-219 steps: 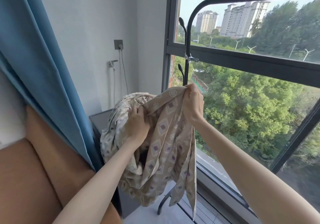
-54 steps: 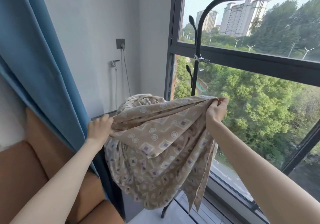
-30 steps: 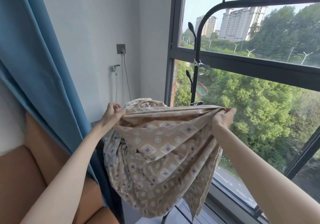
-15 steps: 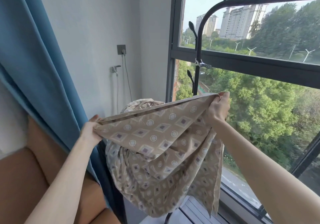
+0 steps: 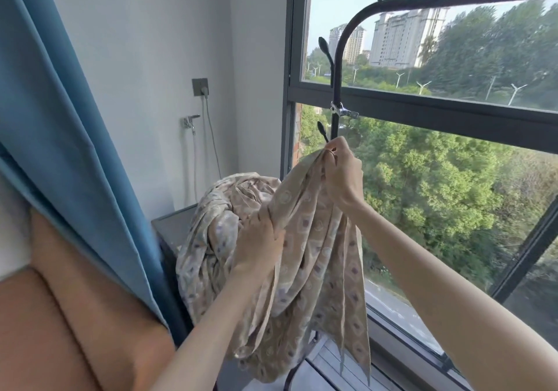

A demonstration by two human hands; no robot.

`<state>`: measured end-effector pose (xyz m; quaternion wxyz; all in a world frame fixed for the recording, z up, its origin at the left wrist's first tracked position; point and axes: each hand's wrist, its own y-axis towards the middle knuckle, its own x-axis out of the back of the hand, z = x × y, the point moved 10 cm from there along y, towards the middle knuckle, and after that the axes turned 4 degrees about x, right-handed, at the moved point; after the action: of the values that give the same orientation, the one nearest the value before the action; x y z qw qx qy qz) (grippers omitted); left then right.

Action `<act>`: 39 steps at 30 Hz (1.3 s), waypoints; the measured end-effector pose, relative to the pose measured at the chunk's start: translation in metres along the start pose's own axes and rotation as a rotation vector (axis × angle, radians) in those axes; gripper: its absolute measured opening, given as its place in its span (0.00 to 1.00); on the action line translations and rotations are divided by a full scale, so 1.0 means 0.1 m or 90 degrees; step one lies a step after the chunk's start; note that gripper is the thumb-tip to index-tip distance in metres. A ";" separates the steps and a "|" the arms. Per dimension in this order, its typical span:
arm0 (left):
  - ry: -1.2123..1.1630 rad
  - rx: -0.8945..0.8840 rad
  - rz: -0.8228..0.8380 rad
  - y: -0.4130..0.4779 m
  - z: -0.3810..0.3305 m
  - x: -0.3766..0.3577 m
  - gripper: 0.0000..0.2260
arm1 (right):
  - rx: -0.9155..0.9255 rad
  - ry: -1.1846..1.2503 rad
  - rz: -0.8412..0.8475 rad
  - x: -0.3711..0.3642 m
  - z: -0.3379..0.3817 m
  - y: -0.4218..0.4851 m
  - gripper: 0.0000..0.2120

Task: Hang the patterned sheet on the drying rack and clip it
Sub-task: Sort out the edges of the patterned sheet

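Fingers of the right hand [image 5: 342, 176] are pinched tight on a bunched corner of the patterned sheet [image 5: 305, 258], held up high, just in front of the black upright of the drying rack [image 5: 338, 88]. Lower down, the left hand [image 5: 259, 244] has its fingers curled shut around a gathered fold of the same cloth. From those two grips the sheet hangs in long folds, and the rest is heaped on a dark cabinet [image 5: 172, 224] beyond the left hand. Above the right fingers a metal clip [image 5: 342, 110] sits clamped on the rack's upright. A blue curtain [image 5: 60, 137] hangs to the left.
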<state>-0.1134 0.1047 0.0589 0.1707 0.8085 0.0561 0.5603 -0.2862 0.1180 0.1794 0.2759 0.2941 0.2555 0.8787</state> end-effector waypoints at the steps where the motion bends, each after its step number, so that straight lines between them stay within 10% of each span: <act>1: 0.021 0.024 -0.047 0.02 0.06 0.09 0.28 | 0.000 -0.002 -0.005 0.04 -0.01 -0.01 0.06; 7: 0.210 -0.156 -0.338 -0.08 -0.19 0.52 0.22 | 0.001 -0.040 -0.023 0.20 -0.01 -0.03 0.05; 16: -0.019 -0.011 -0.053 -0.12 -0.12 0.09 0.20 | 0.084 -0.114 0.038 0.11 0.30 -0.12 0.05; 29: 0.212 -0.023 -0.195 -0.09 0.19 0.57 0.13 | 0.107 -0.241 -0.004 0.14 0.28 -0.15 0.08; 39: -0.432 0.154 -0.195 0.26 0.40 0.97 0.11 | 0.059 -0.177 0.233 -0.17 -0.33 -0.40 0.10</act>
<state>-0.0433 0.0993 0.1412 0.1647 0.9444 0.1825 0.2182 -0.2829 0.1263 0.1258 0.1309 0.4664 0.1977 0.8522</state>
